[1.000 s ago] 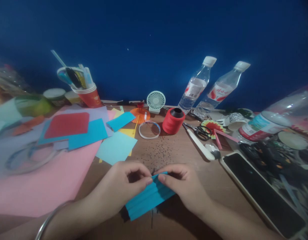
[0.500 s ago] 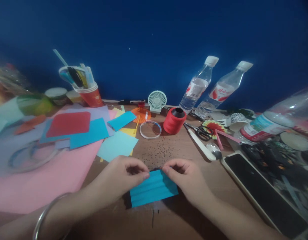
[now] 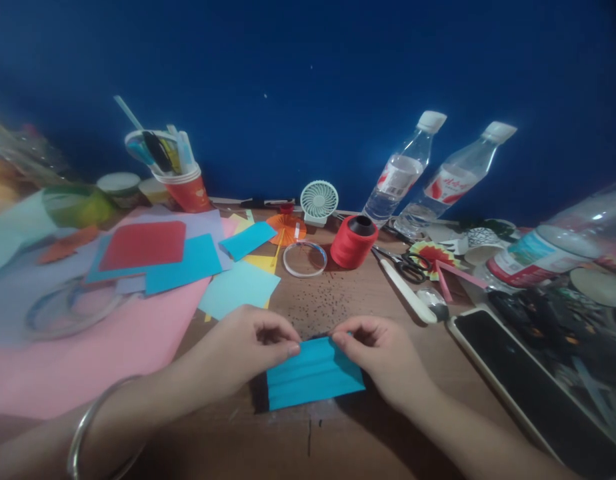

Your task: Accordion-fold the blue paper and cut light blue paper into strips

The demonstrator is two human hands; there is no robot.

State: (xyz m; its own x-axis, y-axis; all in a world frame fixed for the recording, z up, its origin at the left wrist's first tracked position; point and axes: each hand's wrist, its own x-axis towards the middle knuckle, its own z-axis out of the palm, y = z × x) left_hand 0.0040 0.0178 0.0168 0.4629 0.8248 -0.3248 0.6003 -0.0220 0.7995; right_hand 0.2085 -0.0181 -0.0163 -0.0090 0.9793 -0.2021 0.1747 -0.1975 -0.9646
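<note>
A small sheet of blue paper [image 3: 313,375] with several crosswise crease lines lies between my hands at the front of the table. My left hand [image 3: 261,340] pinches its far edge near the left corner, thumb on top. Near the far right corner, my right hand [image 3: 375,347] pinches the same edge between thumb and fingers. The far edge is partly hidden behind my fingertips. Just beyond the paper, dark specks [image 3: 321,300] are scattered over the brown tabletop.
Red thread spool [image 3: 355,243], tape roll [image 3: 305,260], mini fan [image 3: 319,202] and scissors [image 3: 413,267] stand or lie beyond my hands. Coloured paper [image 3: 133,353] covers the left. A phone [image 3: 528,387] lies right, near water bottles [image 3: 451,187]. A cup of pens [image 3: 185,190] stands at back left.
The view has shifted slightly, so everything sits a little further right. Both hands keep their pinch on the blue paper's far edge, with barely any other movement.
</note>
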